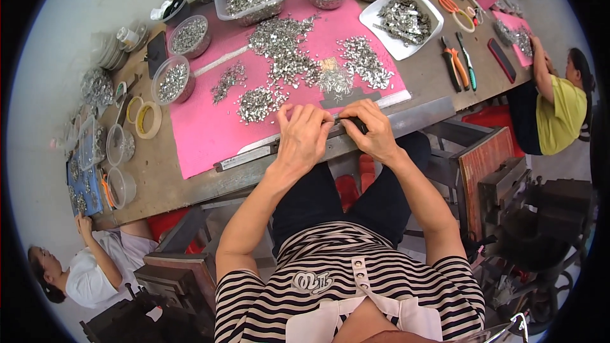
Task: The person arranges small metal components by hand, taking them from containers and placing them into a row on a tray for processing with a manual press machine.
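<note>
Roll of pale yellow masking tape (149, 128) lies left of the pink rectangular mat (190, 143). The left hand (304, 132), thumb and forefinger nearly closed, pinches a tiny dark piece (337, 120), too small to identify, by the mat's near edge. The right hand (370, 130), fingers curled, meets it, gripping a black object (357, 125). Farther right lie orange-and-black-handled pliers (455, 63).

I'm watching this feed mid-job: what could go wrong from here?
The left hand and right hand meet at the table's front edge, above the lap, so a dropped piece might fall there.

The loose thin pins lie just beyond the fingers; a knock could mix them with the silvery heap beside them.

The black object in the right hand is close to the left fingertips and might slip against them.
</note>
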